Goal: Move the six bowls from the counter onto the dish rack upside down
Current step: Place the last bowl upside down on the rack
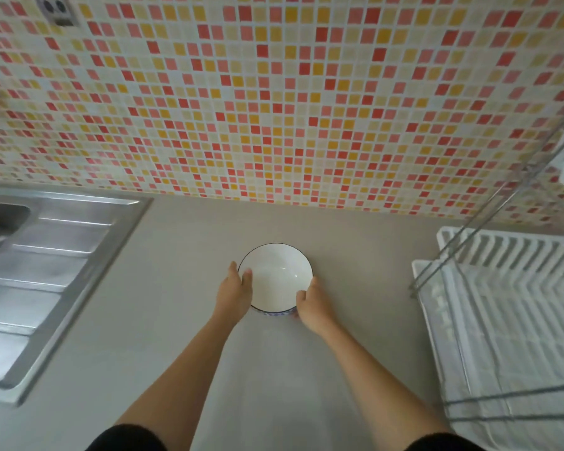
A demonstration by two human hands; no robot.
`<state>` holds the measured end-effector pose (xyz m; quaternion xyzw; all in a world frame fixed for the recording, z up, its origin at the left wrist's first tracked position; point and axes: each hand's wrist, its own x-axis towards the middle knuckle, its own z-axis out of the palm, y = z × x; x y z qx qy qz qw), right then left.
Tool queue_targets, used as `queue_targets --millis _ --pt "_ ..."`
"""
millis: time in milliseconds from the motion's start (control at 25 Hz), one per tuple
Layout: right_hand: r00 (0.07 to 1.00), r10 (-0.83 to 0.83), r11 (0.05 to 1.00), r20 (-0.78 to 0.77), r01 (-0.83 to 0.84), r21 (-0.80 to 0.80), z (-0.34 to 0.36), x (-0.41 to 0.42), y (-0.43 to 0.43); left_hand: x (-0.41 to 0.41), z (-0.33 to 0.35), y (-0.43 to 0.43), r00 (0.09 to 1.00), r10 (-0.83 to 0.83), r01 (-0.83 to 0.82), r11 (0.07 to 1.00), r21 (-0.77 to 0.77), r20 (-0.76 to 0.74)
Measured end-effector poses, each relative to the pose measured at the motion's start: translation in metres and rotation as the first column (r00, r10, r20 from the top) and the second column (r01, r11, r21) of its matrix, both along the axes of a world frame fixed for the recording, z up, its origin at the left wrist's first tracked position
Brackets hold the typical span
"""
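Observation:
A white bowl (275,277) with a thin dark rim sits upright on the grey counter (176,320), mouth up, in the middle of the view. It may be the top of a stack; only a patterned edge shows beneath its near side. My left hand (235,292) grips its left rim with the thumb over the edge. My right hand (313,305) holds the near right rim. The white plastic dish rack (502,320) lies at the right with bare slats.
A steel sink with a ribbed drainboard (46,271) fills the left side. A mosaic tile wall (274,109) rises behind the counter. A thin metal wire frame (489,219) stands over the rack, reaching toward the upper right.

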<state>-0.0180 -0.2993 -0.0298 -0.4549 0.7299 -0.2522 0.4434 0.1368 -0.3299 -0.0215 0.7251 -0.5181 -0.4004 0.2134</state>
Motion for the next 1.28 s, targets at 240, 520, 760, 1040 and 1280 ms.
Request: queue_targets --millis 240,520,760,1040,1280 --pt "1.000 0.001 0.990 -0.029 -0.005 -0.140 0.009 -0.004 0.028 -0.015 0.010 0.027 0.983 0.181 -0.170 0.966 -0.196 0.037" --pt "0.997 0.018 0.889 0.080 0.020 -0.457 0.076 -0.013 0.043 -0.045 0.104 0.054 0.850 0.323 -0.475 0.812 -0.339 -0.416" --pt "0.915 0.202 0.753 0.349 0.083 -0.653 0.175 -0.029 0.104 -0.063 0.188 0.100 0.622 0.192 -0.667 0.637 -0.385 -0.759" --pt "0.817 0.482 0.478 0.315 0.056 -0.877 0.280 -0.109 0.207 -0.137 0.301 0.198 0.440 -0.258 -0.665 0.550 -0.505 -0.860" --pt "0.744 0.624 0.320 0.238 0.035 -0.947 0.338 -0.207 0.274 -0.218 0.351 0.257 0.332 -0.597 -0.601 0.464 -0.651 -0.731"
